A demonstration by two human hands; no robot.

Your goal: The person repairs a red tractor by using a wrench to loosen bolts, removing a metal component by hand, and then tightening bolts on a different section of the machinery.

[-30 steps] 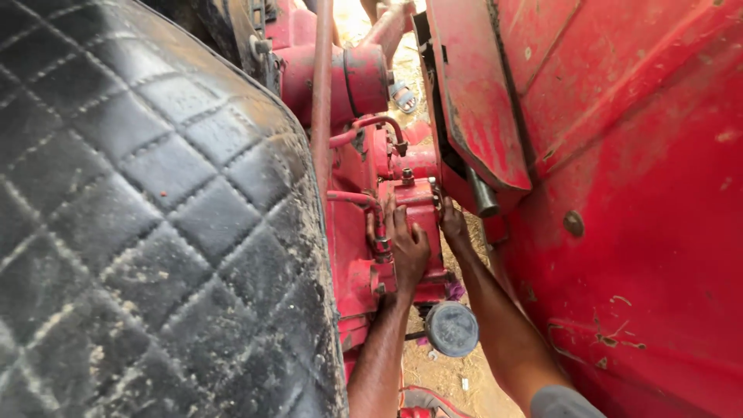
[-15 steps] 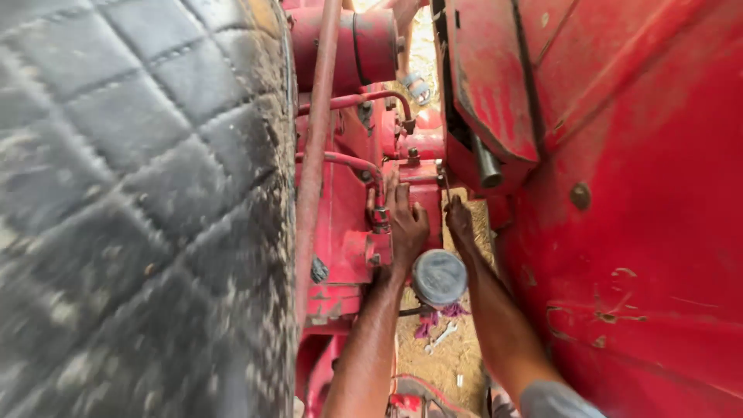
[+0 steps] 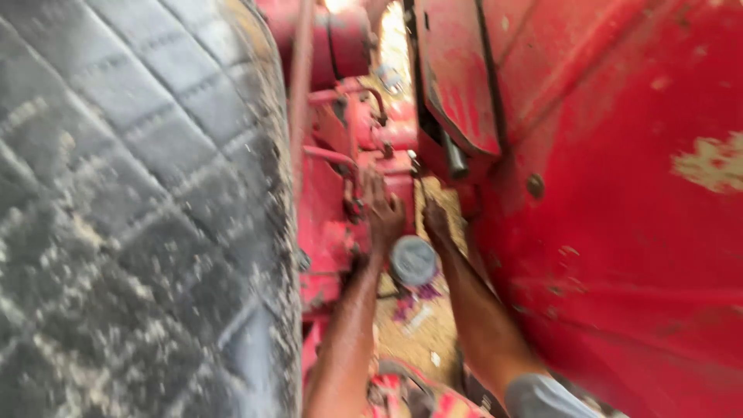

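Note:
My left hand (image 3: 382, 212) reaches down the narrow gap and rests on the red machine body (image 3: 333, 224), fingers spread against the pipes and fittings there. My right hand (image 3: 435, 219) is beside it, pressed near the lower edge of a red panel (image 3: 457, 85); what its fingers do is blurred. A round grey cap (image 3: 412, 261) sits just below and between both hands. I cannot make out a tool in either hand.
A large black tyre (image 3: 139, 217) with a dusty diamond tread fills the left side. A big red metal fender (image 3: 619, 209) with chipped paint fills the right. Sandy ground (image 3: 418, 325) with small scraps shows below between my forearms.
The view has shifted and blurred, bringing the tyre and the fender closer. Both hands stay at the same spot on the red machine body.

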